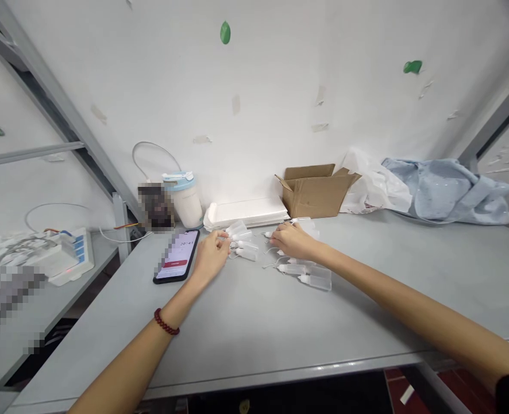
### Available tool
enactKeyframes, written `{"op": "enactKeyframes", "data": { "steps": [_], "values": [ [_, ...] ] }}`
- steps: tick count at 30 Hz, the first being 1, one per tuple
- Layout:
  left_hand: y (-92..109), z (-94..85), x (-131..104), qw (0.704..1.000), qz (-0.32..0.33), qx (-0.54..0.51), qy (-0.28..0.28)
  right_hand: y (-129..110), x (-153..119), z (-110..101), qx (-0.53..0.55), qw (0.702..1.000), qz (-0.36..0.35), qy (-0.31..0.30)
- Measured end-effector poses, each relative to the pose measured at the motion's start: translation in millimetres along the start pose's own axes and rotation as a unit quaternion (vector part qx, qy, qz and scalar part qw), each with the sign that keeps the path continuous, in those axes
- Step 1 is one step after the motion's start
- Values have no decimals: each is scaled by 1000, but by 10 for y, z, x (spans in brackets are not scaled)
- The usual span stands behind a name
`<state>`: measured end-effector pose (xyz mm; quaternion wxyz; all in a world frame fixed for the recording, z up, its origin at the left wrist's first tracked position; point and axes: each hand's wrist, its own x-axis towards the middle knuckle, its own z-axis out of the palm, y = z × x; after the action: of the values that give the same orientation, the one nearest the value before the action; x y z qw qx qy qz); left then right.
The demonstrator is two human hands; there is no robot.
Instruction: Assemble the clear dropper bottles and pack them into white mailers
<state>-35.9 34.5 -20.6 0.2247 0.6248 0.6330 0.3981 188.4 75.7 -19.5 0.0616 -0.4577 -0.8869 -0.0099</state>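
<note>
Small clear plastic dropper bottles with white tips lie on the grey table in two loose groups. Beside the left group, my left hand (212,253) has its fingertips closed at the tip end of a dropper bottle (239,234). Another bottle (248,253) lies just below it. Over the right group, my right hand (295,240) is bent down, its fingers closed around a bottle whose white tip pokes out at their left. The palm hides most of that bottle. Several more bottles, such as a dropper bottle (317,282), lie beneath and in front of this hand, with thin loops at their tips.
A lit phone (177,257) lies left of my left hand. Behind stand a lidded cup (188,202), a flat white stack (248,213) and an open cardboard box (319,195). A white plastic bag (373,187) and light-blue cloth (444,192) lie at the back right.
</note>
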Motion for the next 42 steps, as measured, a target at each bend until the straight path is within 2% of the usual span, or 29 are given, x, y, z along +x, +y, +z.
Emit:
{"op": "enactKeyframes", "data": {
  "steps": [5,7,11,13,16,20,25,28,42],
  "values": [
    [41,38,-73,999,53,7,-11,21,-138,-96,24,998,7,52],
    [64,64,-115,997,66,-8,-27,21,-247,-131,98,988,5,123],
    [134,123,-210,992,69,-47,-94,-35,-453,-177,238,952,11,191],
    [172,145,-250,987,64,-66,-130,-88,-519,-196,318,925,64,197],
    [216,158,-295,981,53,-94,-164,-160,-568,-228,436,869,131,193],
    [241,167,-326,970,39,-118,-211,-194,-583,-262,533,817,133,178],
    [230,207,-335,953,34,-157,-256,-195,-585,-257,601,775,114,159],
    [225,214,-337,951,36,-168,-258,-200,-585,-243,607,771,109,158],
    [301,199,-403,952,59,-162,-253,-243,-591,-223,566,807,97,138]
  ]
}}
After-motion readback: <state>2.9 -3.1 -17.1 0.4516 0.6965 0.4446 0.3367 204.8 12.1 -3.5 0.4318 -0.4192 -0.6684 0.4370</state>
